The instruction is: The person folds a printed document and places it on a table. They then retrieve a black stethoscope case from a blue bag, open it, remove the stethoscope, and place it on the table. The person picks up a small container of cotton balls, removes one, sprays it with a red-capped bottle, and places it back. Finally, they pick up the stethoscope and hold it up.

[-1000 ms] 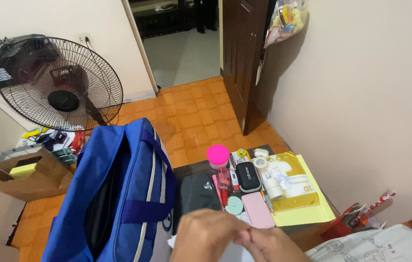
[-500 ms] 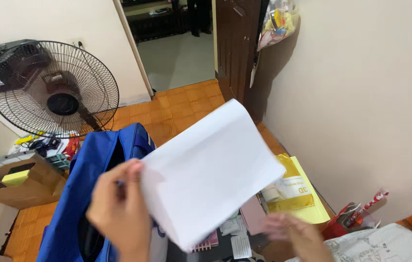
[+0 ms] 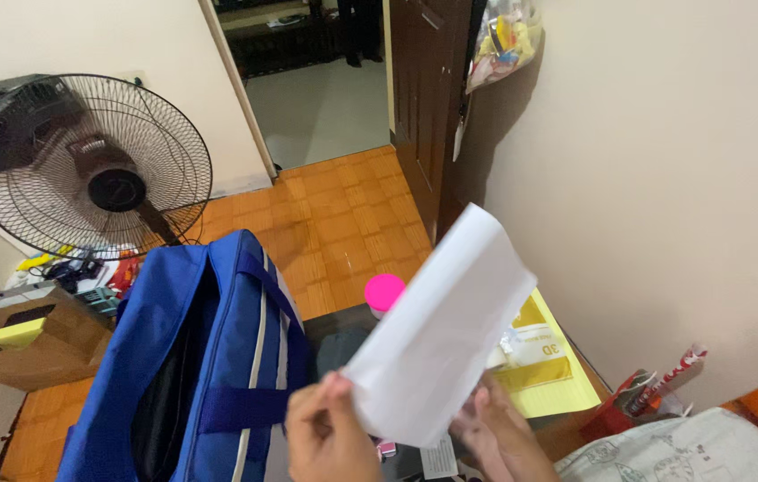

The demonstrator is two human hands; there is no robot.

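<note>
1. We pinch the white paper sheet (image 3: 437, 330) with the left hand (image 3: 330, 437), above the table.
2. Right hand (image 3: 499, 433) supports it beneath; grip unclear.
3. The blue bag (image 3: 191, 357) stands open; the paper remains outside.

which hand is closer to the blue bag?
Left. The left hand pinches the white paper's lower corner right beside the blue bag. The right hand is behind the paper, farther off on the table side.

- Left hand (image 3: 330, 437) is raised at lower centre, fingers (image 3: 336, 386) pinched together, thumb up.
- Right hand (image 3: 499, 437) sits just beside it, blurred, fingers curled upward.
</note>
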